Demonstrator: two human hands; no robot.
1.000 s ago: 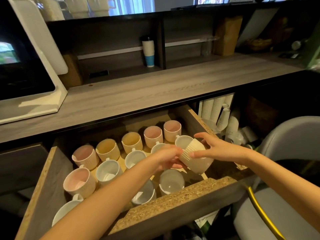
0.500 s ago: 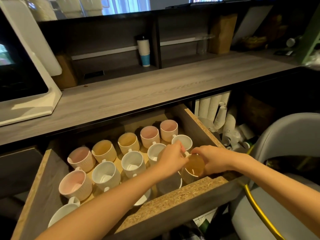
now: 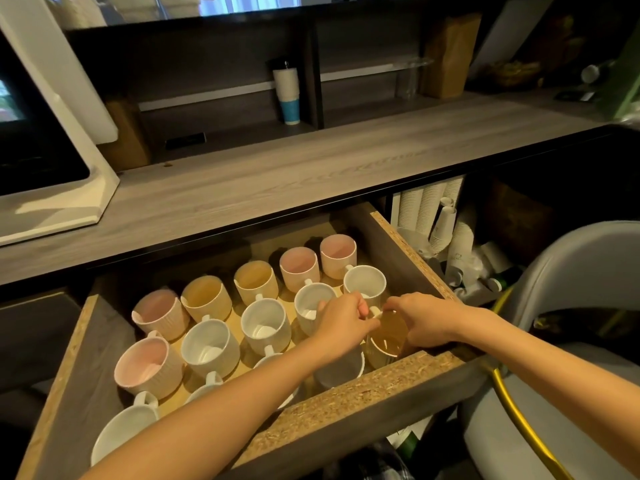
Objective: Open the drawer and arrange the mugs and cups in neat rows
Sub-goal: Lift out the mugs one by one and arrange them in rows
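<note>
the drawer (image 3: 363, 382) stands open under the grey counter (image 3: 311, 174), with mugs upright in rows inside. both hands close on a yellow-lined ribbed mug (image 3: 389, 337) in the front right corner: left hand (image 3: 341, 323) curled over its near rim, right hand (image 3: 420, 320) gripping its far side. the mug's base sits behind the drawer front. the left forearm hides part of a white mug (image 3: 337, 370).
</note>
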